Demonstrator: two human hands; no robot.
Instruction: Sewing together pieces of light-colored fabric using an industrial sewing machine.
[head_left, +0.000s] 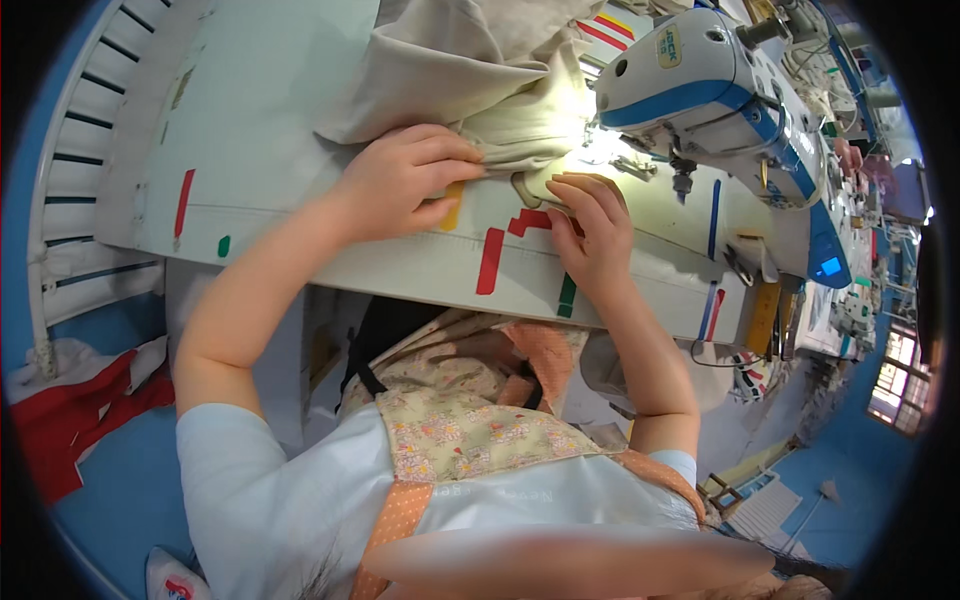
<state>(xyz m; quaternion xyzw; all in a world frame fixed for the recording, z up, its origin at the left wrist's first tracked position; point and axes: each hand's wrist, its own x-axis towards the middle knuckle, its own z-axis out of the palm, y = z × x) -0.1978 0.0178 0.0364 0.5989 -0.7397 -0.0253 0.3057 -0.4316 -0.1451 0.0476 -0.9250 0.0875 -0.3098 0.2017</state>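
Observation:
A large piece of beige fabric [440, 95] lies in folds on the sewing table, its right part running under the lit needle area of a sewing machine [690, 75]. My left hand [420, 180] rests on the fabric's near edge, fingers stretched out and thumb apart. To the right, my right hand [597, 225] has its fingers curled over a small folded end of the same fabric, just in front of the needle area. The right fingertips are partly hidden, and glare washes out the needle.
Coloured tape strips, among them a red one [490, 262], mark the pale table [280, 235]. Small scissors [738, 265] lie at the right, near the machine's lit screen [828, 266]. A white slatted rack [75, 200] stands left, with red and white cloth [85, 420] below.

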